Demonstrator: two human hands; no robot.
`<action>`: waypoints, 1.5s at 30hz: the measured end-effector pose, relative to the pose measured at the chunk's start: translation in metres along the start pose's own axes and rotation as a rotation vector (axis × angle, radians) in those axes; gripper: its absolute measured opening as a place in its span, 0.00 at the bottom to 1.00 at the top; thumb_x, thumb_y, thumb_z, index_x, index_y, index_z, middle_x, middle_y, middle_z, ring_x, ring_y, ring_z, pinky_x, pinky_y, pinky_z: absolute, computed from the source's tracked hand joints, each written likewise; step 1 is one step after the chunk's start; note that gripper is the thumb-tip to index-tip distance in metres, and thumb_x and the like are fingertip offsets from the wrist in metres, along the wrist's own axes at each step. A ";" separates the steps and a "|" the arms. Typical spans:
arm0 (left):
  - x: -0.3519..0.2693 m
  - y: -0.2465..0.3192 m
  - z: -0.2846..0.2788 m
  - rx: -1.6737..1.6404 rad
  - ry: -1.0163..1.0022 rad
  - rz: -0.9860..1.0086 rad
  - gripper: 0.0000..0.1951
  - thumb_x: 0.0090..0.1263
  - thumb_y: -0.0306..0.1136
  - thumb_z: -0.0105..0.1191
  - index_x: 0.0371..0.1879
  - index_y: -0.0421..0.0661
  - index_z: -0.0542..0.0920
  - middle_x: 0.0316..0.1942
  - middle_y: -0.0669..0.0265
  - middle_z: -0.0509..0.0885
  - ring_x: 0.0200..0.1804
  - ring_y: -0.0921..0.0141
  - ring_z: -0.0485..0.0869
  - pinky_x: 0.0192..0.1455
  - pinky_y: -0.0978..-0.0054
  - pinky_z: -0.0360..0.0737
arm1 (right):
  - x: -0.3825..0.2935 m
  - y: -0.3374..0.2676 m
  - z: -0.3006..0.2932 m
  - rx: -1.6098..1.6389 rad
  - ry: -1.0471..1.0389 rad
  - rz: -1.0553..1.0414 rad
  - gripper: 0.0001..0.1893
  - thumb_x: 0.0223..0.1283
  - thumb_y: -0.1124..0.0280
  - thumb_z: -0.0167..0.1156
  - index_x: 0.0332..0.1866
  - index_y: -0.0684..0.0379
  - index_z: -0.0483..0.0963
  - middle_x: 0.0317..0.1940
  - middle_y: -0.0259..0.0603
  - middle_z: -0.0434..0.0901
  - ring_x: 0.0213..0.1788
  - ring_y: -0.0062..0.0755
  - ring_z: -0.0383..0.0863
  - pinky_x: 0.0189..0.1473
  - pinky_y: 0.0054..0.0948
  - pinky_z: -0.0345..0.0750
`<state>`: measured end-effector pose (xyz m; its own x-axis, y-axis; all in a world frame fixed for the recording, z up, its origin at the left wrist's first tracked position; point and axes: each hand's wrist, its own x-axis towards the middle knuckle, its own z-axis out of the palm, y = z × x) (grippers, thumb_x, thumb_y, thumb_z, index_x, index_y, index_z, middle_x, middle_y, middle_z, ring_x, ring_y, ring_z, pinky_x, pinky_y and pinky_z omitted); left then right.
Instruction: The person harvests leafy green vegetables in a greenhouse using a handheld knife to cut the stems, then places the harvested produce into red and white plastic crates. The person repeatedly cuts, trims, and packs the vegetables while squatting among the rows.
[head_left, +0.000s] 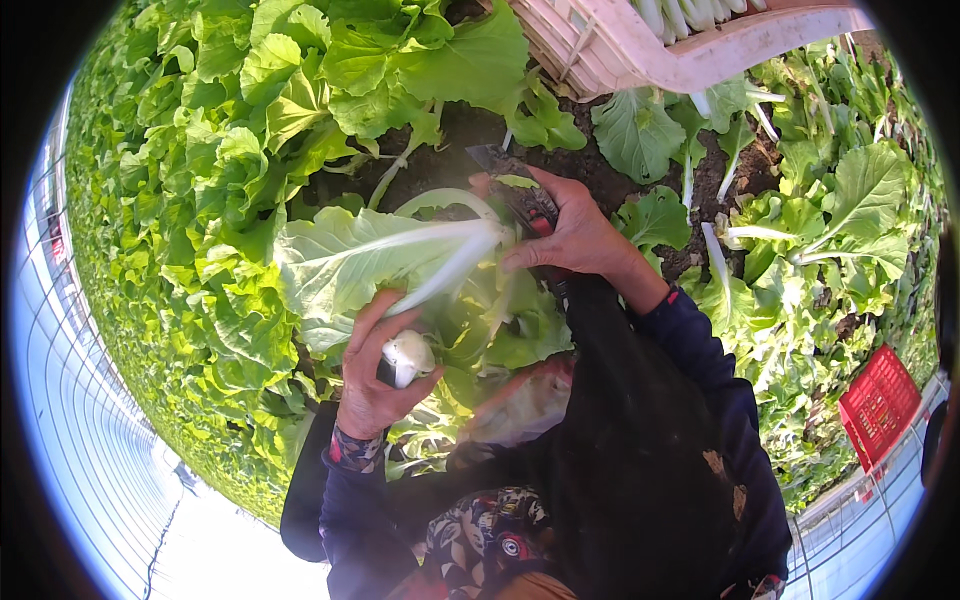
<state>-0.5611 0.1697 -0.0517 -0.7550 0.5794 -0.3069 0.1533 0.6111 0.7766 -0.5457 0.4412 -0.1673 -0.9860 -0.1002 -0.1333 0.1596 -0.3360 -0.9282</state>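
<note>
My left hand (375, 367) grips a leafy green, and its white cut stem base (409, 356) shows between thumb and fingers. Its fingertips touch the broad pale leaves of a second leafy green (420, 259), whose white base points toward my right hand (574, 232). That hand is closed around a small knife with a black and red handle (541, 221). The dark, pointed knife blade (486, 156) sticks out past the fingers, over the soil. My right thumb lies against the white base of the second green. Part of the knife is hidden by the fingers.
A dirty pale pink plastic crate (600, 56) with white-stemmed greens stands ahead. Dense growing greens (217, 202) fill the left. Cut loose leaves (724, 262) litter the soil at right. A red plastic basket (879, 409) stands far right. A plastic bag (517, 409) lies near my lap.
</note>
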 end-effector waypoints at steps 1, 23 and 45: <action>-0.002 0.000 0.004 0.039 -0.006 -0.012 0.33 0.41 0.24 0.72 0.53 0.41 0.80 0.63 0.54 0.72 0.57 0.59 0.79 0.63 0.63 0.73 | -0.003 -0.003 0.000 -0.074 0.003 0.028 0.35 0.42 0.67 0.80 0.59 0.62 0.73 0.45 0.33 0.81 0.46 0.17 0.76 0.50 0.24 0.75; 0.004 0.013 0.000 -0.442 0.022 -0.144 0.32 0.41 0.24 0.71 0.53 0.40 0.80 0.66 0.52 0.70 0.57 0.61 0.80 0.62 0.63 0.73 | 0.004 -0.034 0.004 -0.100 -0.047 -0.072 0.30 0.38 0.66 0.80 0.51 0.60 0.78 0.34 0.35 0.80 0.29 0.25 0.76 0.36 0.22 0.74; 0.083 0.001 0.076 -0.987 0.143 -0.142 0.63 0.45 0.27 0.77 0.77 0.49 0.42 0.64 0.59 0.69 0.62 0.66 0.75 0.65 0.69 0.72 | 0.007 -0.013 0.025 0.333 0.072 0.002 0.20 0.62 0.70 0.65 0.57 0.63 0.72 0.39 0.33 0.82 0.39 0.21 0.81 0.42 0.23 0.80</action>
<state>-0.5755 0.2596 -0.1181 -0.8047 0.4259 -0.4136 -0.4920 -0.0885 0.8661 -0.5531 0.4214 -0.1475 -0.9846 -0.0386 -0.1706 0.1571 -0.6242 -0.7654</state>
